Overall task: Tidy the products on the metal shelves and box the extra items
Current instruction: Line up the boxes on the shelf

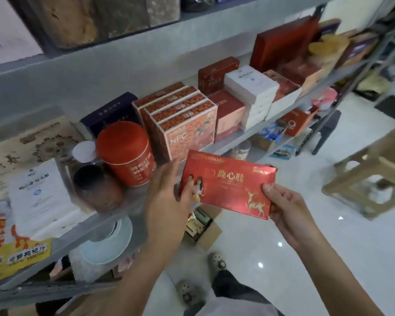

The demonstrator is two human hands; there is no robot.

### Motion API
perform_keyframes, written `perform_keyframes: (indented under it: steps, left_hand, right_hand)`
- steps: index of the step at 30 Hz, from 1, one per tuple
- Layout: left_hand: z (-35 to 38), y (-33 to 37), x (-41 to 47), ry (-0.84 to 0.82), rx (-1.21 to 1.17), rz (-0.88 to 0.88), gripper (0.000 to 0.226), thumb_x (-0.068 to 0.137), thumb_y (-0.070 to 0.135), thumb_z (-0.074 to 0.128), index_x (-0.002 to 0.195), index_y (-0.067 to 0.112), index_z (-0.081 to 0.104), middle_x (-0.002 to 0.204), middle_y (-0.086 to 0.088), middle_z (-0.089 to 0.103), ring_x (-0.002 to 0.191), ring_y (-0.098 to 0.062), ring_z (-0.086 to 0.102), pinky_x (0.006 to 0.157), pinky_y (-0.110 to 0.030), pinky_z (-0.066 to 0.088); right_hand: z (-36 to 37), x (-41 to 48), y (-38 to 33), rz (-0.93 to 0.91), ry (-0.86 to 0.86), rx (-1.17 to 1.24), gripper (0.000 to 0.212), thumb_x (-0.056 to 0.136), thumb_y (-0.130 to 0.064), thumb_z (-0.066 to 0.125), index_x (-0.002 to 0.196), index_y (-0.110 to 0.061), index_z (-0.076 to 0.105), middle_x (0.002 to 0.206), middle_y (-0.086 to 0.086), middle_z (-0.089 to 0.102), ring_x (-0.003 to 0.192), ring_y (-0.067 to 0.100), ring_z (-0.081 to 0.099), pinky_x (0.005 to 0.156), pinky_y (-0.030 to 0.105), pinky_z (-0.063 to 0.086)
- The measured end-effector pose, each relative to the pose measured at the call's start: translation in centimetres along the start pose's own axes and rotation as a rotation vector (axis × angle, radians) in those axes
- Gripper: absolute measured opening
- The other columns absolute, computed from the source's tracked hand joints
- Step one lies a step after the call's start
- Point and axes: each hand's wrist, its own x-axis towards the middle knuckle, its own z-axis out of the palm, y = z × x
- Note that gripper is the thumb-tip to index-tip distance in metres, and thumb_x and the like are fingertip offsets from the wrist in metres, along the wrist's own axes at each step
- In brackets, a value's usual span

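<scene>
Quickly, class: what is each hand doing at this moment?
Left hand: touches the left end of the red box; grip too blurred to tell.
Right hand: pinches the red box's lower right corner.
</scene>
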Motion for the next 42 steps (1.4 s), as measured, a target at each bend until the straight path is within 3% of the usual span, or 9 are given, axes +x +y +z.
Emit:
perform_keyframes:
  steps: [3, 6, 14, 19, 23, 27, 33, 37, 42]
  left_hand:
    - [3.6, 2.3, -1.2, -0.153, 0.091, 0.554, 0.050, 0.084, 0.003, 0.056, 0.133, 0.010, 0.059, 0.138, -0.012, 0.055, 0.120, -0.030, 0.055, 0.099, -0.041, 0.048]
    - [6.5, 5.1, -2.6, -0.405, 0.195, 0.734, 0.069, 0.078, 0.009, 0.069, 0.143, 0.012, 0.049, 0.149, -0.012, 0.044, 0.137, -0.032, 0.043, 0.110, -0.055, 0.037]
    - [13.9, 12.1, -3.5, -0.067, 0.237, 0.895, 0.033, 0.084, 0.014, 0.074, 0.114, 0.001, 0.070, 0.116, -0.019, 0.069, 0.110, -0.035, 0.066, 0.098, -0.053, 0.049]
    - [20.0, 18.6, -5.7, -0.335, -0.125, 0.388, 0.037, 0.088, 0.016, 0.069, 0.124, 0.009, 0.061, 0.113, -0.006, 0.070, 0.104, -0.029, 0.067, 0.085, -0.036, 0.054]
    - [24.6, 23.8, -6.7, -0.544, -0.625, -0.030, 0.016, 0.089, 0.032, 0.069, 0.101, 0.027, 0.060, 0.094, 0.017, 0.073, 0.087, 0.003, 0.068, 0.073, -0.010, 0.049]
    - [28.3, 27.0, -8.0, -0.734, -0.870, -0.325, 0.032, 0.080, 0.028, 0.076, 0.106, 0.014, 0.065, 0.103, -0.008, 0.074, 0.092, -0.018, 0.072, 0.077, -0.030, 0.059]
    - [32.0, 30.1, -7.9, -0.947, -0.983, -0.533, 0.043, 0.073, 0.028, 0.070, 0.111, 0.008, 0.066, 0.102, -0.008, 0.075, 0.087, -0.022, 0.074, 0.068, -0.026, 0.058]
    - [34.9, 32.1, -7.0, -0.983, -0.822, -0.383, 0.056, 0.079, 0.039, 0.074, 0.124, 0.010, 0.059, 0.110, -0.006, 0.073, 0.096, -0.020, 0.072, 0.076, -0.029, 0.059]
    - [38.8, 32.3, -5.2, -0.599, -0.237, 0.615, 0.076, 0.089, -0.001, 0.059, 0.149, 0.032, 0.027, 0.153, 0.001, 0.034, 0.137, -0.019, 0.039, 0.104, -0.039, 0.045]
  right_hand:
    - [-2.5, -1.5, -0.8, 0.007, 0.225, 0.067, 0.028, 0.076, -0.033, 0.066, 0.088, -0.008, 0.071, 0.085, 0.015, 0.072, 0.073, 0.025, 0.069, 0.070, 0.033, 0.058]
    - [-4.7, -2.5, -2.1, 0.031, 0.292, 0.177, 0.035, 0.078, -0.030, 0.068, 0.098, -0.001, 0.069, 0.094, 0.016, 0.075, 0.082, 0.027, 0.073, 0.068, 0.034, 0.059]
    - [-11.9, -4.3, -5.0, 0.181, 0.237, 0.391, 0.042, 0.077, -0.035, 0.069, 0.104, -0.003, 0.065, 0.092, 0.016, 0.075, 0.080, 0.025, 0.074, 0.058, 0.029, 0.059]
    - [-20.5, -5.9, -5.5, -0.062, 0.307, 0.133, 0.055, 0.073, -0.057, 0.065, 0.106, -0.013, 0.070, 0.111, 0.002, 0.072, 0.105, 0.020, 0.068, 0.078, 0.031, 0.059]
    - [-27.8, -6.4, -4.1, -0.115, 0.421, -0.184, 0.057, 0.080, -0.029, 0.076, 0.131, -0.035, 0.050, 0.134, -0.020, 0.050, 0.126, -0.002, 0.045, 0.104, 0.027, 0.037]
    - [-33.5, -6.8, -4.3, 0.008, 0.256, -0.143, 0.055, 0.077, -0.031, 0.079, 0.127, -0.027, 0.058, 0.122, -0.004, 0.066, 0.115, 0.009, 0.060, 0.104, 0.029, 0.044]
    - [-38.2, -7.1, -5.1, -0.013, 0.326, 0.080, 0.038, 0.074, -0.019, 0.078, 0.105, 0.001, 0.069, 0.105, 0.027, 0.069, 0.095, 0.037, 0.068, 0.090, 0.041, 0.056]
    - [-39.9, -6.0, -5.6, 0.026, 0.399, 0.159, 0.043, 0.073, -0.023, 0.080, 0.104, 0.004, 0.069, 0.101, 0.025, 0.071, 0.091, 0.036, 0.070, 0.077, 0.032, 0.058]
    - [-42.7, -2.1, -7.4, 0.037, 0.595, 0.268, 0.043, 0.063, -0.029, 0.079, 0.089, 0.005, 0.069, 0.089, 0.028, 0.070, 0.077, 0.031, 0.069, 0.068, 0.029, 0.058]
